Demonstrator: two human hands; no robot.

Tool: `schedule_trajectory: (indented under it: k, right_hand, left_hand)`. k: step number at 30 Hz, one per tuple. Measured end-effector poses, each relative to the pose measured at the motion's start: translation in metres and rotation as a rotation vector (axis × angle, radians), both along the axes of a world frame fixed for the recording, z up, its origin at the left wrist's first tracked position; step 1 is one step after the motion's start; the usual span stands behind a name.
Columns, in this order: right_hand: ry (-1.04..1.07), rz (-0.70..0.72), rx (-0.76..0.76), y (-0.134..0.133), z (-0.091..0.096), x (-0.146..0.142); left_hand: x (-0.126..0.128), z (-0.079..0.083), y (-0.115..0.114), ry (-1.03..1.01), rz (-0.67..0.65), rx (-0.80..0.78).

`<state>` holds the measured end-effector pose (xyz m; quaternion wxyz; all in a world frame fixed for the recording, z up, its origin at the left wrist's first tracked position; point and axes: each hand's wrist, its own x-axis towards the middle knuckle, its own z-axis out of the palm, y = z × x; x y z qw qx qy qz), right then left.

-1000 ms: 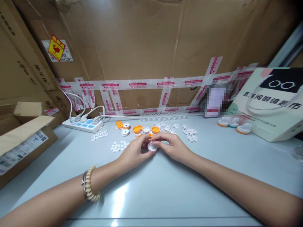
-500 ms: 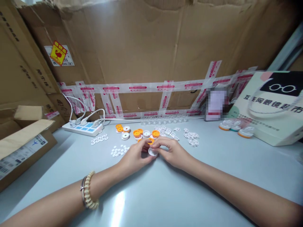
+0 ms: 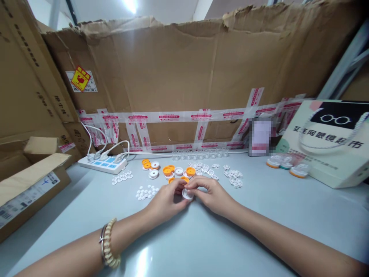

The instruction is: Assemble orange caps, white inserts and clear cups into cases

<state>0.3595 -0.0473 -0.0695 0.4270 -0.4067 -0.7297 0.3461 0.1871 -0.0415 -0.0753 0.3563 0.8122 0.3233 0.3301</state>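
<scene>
Low over the grey table, my left hand (image 3: 168,198) is closed around a small white round part (image 3: 187,194), its thumb below and fingers above. My right hand (image 3: 211,192) pinches at the upper right side of that part, thumb and index finger close together; what lies between those fingertips is too small to make out. Just behind the hands are orange rings (image 3: 190,172) and white rings (image 3: 178,171), some stacked. Small white discs (image 3: 146,192) lie left of my left hand, and flat white perforated pieces (image 3: 233,177) lie beyond my right hand.
A power strip (image 3: 103,164) with plugged cables stands back left, near more white pieces (image 3: 122,177). Clear round pieces (image 3: 200,154) line the cardboard wall (image 3: 173,73). A phone-like device (image 3: 260,136), orange and teal based parts (image 3: 299,171) and a paper bag (image 3: 325,154) stand right; an open carton (image 3: 31,188) left.
The camera view has tilted up, so everything sits lower in the picture and the ceiling shows. Both hands stay together at the white round part with little visible change.
</scene>
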Motion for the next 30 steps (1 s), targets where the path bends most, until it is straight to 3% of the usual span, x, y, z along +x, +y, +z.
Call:
schedule_trajectory:
  k: [4,9,12,16,21,24,27,30]
  right_hand:
    - [0.025,-0.041,-0.073,-0.003,0.017,0.005]
    - [0.172,-0.346,0.04,0.026,0.037,0.054]
    - [0.115,-0.522,0.057,0.065,0.032,0.102]
    - [0.08,-0.594,0.062,0.109,0.012,0.143]
    - [0.079,-0.647,0.029,0.128,-0.018,0.145]
    - [0.101,-0.68,0.022,0.13,-0.026,0.142]
    - [0.146,-0.711,0.048,0.127,-0.018,0.139]
    - [0.21,-0.669,0.107,0.114,0.006,0.123]
  left_hand:
    - [0.0,0.002,-0.001,0.011,0.008,0.009]
    - [-0.001,0.005,-0.004,0.062,0.069,0.001]
    - [-0.002,0.006,-0.005,0.083,0.072,0.006]
    - [-0.001,0.008,-0.005,0.112,0.114,-0.043]
    - [0.0,0.011,-0.01,0.136,0.128,-0.086]
    - [-0.001,0.01,-0.012,0.082,0.109,-0.079]
    - [-0.002,0.01,-0.009,-0.066,0.11,-0.139]
    - [-0.003,0.017,-0.004,-0.247,0.163,-0.237]
